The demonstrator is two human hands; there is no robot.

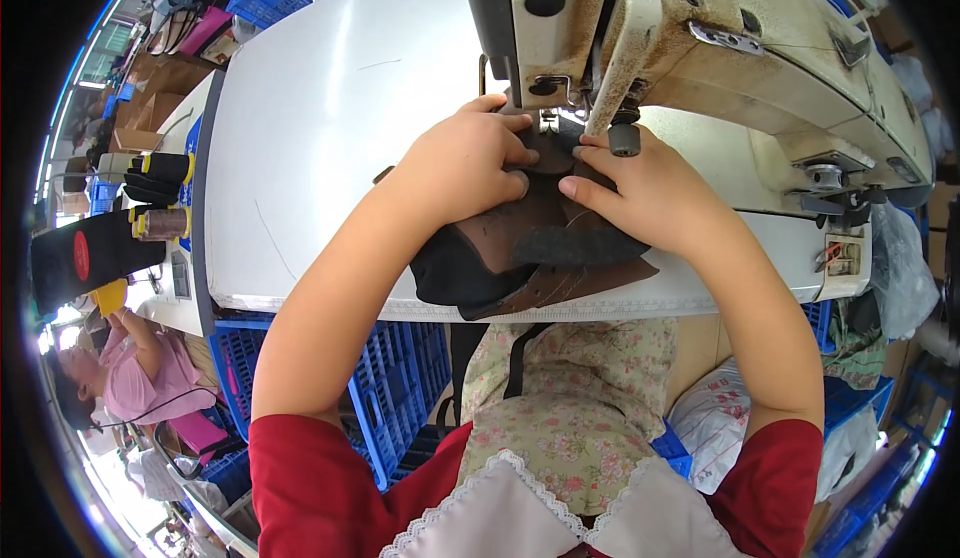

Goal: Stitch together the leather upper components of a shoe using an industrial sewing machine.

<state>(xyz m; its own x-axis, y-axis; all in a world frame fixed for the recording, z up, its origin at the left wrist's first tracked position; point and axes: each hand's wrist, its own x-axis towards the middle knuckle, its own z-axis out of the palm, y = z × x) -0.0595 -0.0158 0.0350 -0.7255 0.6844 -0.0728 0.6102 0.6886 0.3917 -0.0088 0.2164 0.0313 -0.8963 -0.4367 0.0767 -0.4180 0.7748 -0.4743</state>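
Note:
A brown and black stitched piece point(490, 243), shaped like a shoe upper, lies bunched on the white sewing machine table point(300, 138). Its far end sits under the presser foot point(548, 120) of a sewing machine point(740, 58). My left hand point(475, 156) grips the piece from the left, fingers curled over it close to the foot. On the other side, my right hand point(640, 186) holds it with the thumb on top and the fingertips partly hidden behind the machine's lever. The needle point is too small to make out.
Cut threads lie on the tabletop. A ruler strip point(400, 311) runs along its front edge. Blue crates point(385, 398) stand below at the left. Thread cones point(160, 223) are on a neighbouring table, where another person in pink point(140, 383) sits. Plastic bags point(900, 268) hang at the right.

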